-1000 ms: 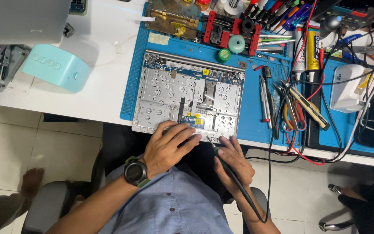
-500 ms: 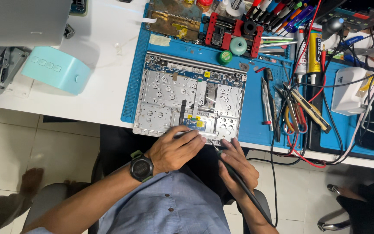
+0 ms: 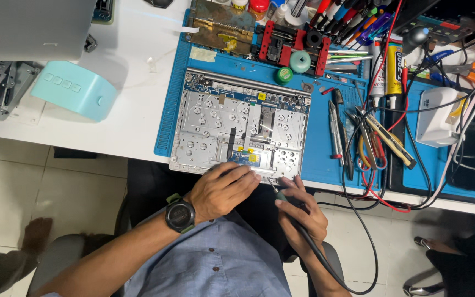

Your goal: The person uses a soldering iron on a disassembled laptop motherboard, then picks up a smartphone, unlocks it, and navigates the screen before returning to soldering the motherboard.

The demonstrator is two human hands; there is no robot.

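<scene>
A white table [image 3: 133, 118] stands over a pale tiled floor, and a blue work mat [image 3: 317, 151] covers its right part; the table's right end is cut off. In the head view, an opened laptop base [image 3: 240, 129] lies on the mat with its metal keyboard backing up and its near edge at the table's rim. The left hand [image 3: 224, 190] rests on that edge, fingers curled together; whatever they press is hidden beneath them. The right hand [image 3: 298, 206] has its grip closed around a corded soldering iron [image 3: 284, 198], its tip at the base's near right corner, too small to make out. A wristwatch [image 3: 180, 214] sits on the left wrist.
</scene>
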